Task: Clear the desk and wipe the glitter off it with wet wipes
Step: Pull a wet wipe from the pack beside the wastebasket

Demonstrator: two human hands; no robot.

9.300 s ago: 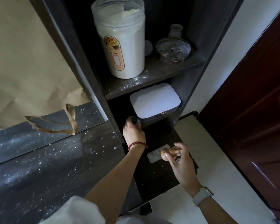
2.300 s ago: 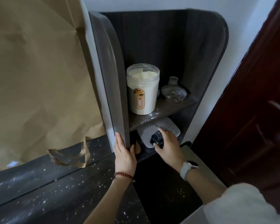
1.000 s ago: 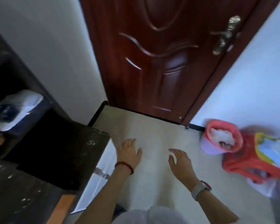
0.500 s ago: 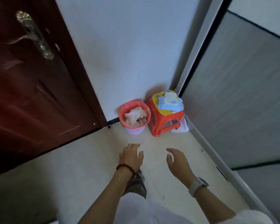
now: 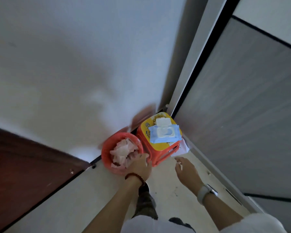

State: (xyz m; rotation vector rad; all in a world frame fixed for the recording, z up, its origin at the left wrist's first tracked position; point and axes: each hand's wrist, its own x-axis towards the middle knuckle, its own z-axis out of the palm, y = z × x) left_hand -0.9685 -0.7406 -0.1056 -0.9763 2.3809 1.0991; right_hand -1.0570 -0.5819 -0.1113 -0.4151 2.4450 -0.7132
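1. Head view: one pack of wipes (image 5: 164, 134), pale blue with its white flip lid standing open, lies flat on one red stool (image 5: 158, 148) with a yellow top, at about 12 o'clock from the hands, in the corner of the room.
2. One red bin (image 5: 106, 155) stands just beside the stool at its 9 o'clock, touching or nearly touching it, filled with crumpled white tissues.
3. Two hands show. The left hand (image 5: 141, 165) reaches over the bin's near rim, fingers loosely spread and holding nothing; one bead bracelet circles its wrist.
4. The right hand (image 5: 186, 169) hovers over the floor at 6 o'clock of the stool, fingers relaxed and empty, near the stool but apart from it; one watch sits on its wrist.
5. One white sheet of paper (image 5: 181, 149) lies on the floor at the stool's 3 o'clock.
6. One dark red door (image 5: 23, 165) is at 9 o'clock.
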